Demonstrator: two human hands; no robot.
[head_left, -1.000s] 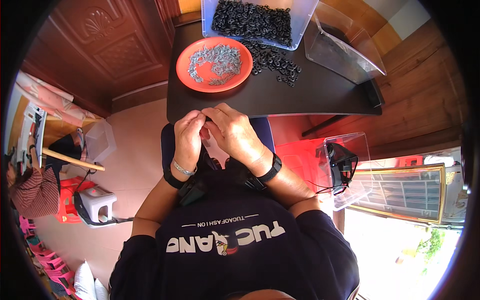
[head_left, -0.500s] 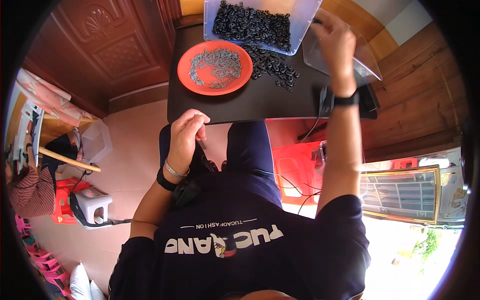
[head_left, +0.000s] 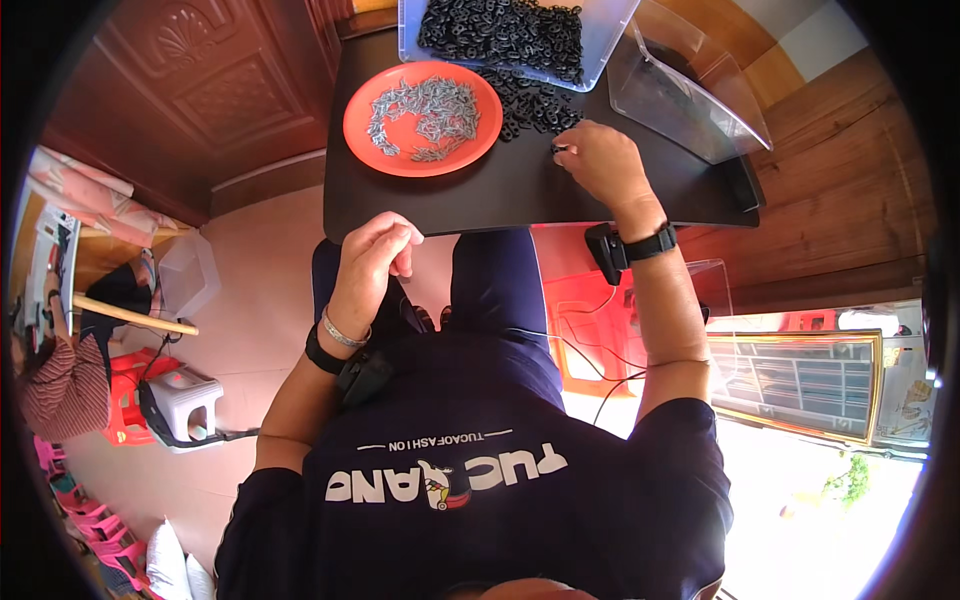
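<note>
My right hand (head_left: pixel 608 170) is over the dark table, its thumb and forefinger closed on a small black piece (head_left: pixel 559 149). Just beyond it lies a loose pile of black looped pieces (head_left: pixel 535 108), spilling from under a clear bluish bin (head_left: pixel 606 55) that holds many more of them. To the left, an orange-red plate (head_left: pixel 365 150) carries small grey metal pins or screws (head_left: pixel 450 108). My left hand (head_left: pixel 375 248) is at the table's near edge with its fingers curled closed. Whatever may be inside them is hidden.
A clear plastic box (head_left: pixel 690 115) stands on the right of the dark table (head_left: pixel 450 205). Beneath it on the right is a red stool (head_left: pixel 580 335) with cables nearby. At far left, another person (head_left: pixel 65 385) works beside a grey-white stool (head_left: pixel 188 400).
My right hand has come down and left, from beside the clear box to the near side of the black pile. My left hand keeps nearly the same place and curl.
</note>
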